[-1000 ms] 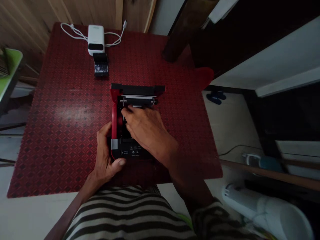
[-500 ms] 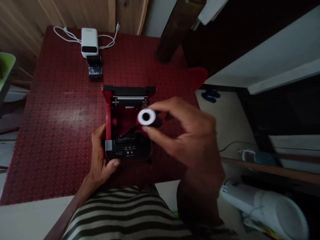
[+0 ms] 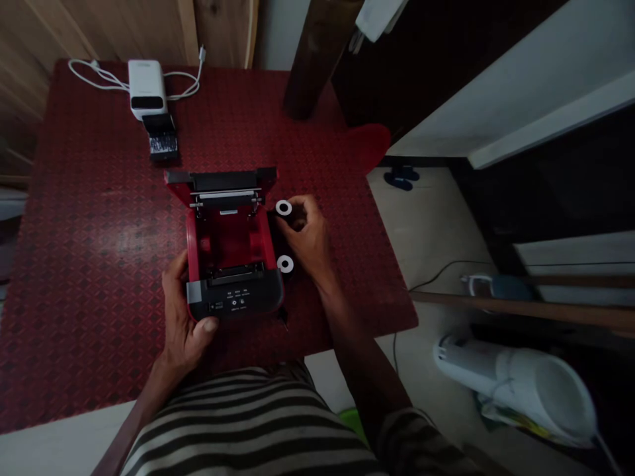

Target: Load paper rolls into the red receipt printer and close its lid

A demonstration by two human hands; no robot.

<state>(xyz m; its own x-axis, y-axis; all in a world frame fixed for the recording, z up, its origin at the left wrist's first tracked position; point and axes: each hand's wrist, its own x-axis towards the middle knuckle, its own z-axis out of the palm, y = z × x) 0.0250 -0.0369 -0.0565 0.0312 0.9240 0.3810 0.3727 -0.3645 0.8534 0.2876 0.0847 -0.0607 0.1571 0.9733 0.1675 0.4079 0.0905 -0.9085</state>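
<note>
A red and black printer-like device point(image 3: 235, 291) sits on the red patterned table with its lid point(image 3: 225, 180) raised, so its red inner compartment shows with no roll in it. My left hand point(image 3: 183, 317) grips the device's left side, thumb on the front edge. Just right of the device, my right hand point(image 3: 310, 235) pinches a small roll with a white ring-shaped end point(image 3: 284, 208) between thumb and fingers. A second such roll point(image 3: 285, 264) stands nearer me, beside the device's right wall.
On the table's point(image 3: 99, 264) far left part lie a white power bank point(image 3: 147, 86) with a white cable and a small black object point(image 3: 163, 142). A dark post point(image 3: 317, 59) rises at the back edge. A red rounded shape point(image 3: 370, 145) shows beyond the right edge.
My right hand has carried a roll from above the compartment to the table on the device's right. My left hand still grips the device. The view has shifted, moving the scene leftward.
</note>
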